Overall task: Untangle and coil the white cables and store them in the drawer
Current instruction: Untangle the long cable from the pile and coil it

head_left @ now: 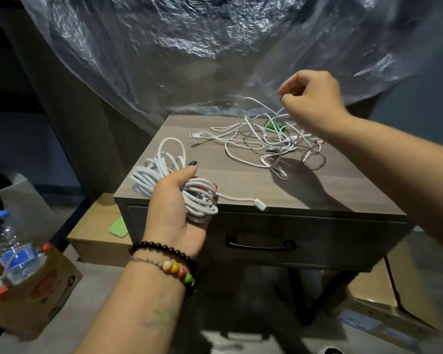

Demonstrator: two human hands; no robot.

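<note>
Head view: a grey wooden nightstand [253,190] stands before me, its drawer [317,238] closed. Toward its back right lies a tangle of white cables [264,141]. My left hand [174,208] grips a coiled white cable [200,198] at the front edge. My right hand [312,98] pinches one strand [279,112], lifting it from the tangle.

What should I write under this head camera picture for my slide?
Left hand holds a coiled white cable while the right hand pulls one from the tangle above the closed drawer.
</note>
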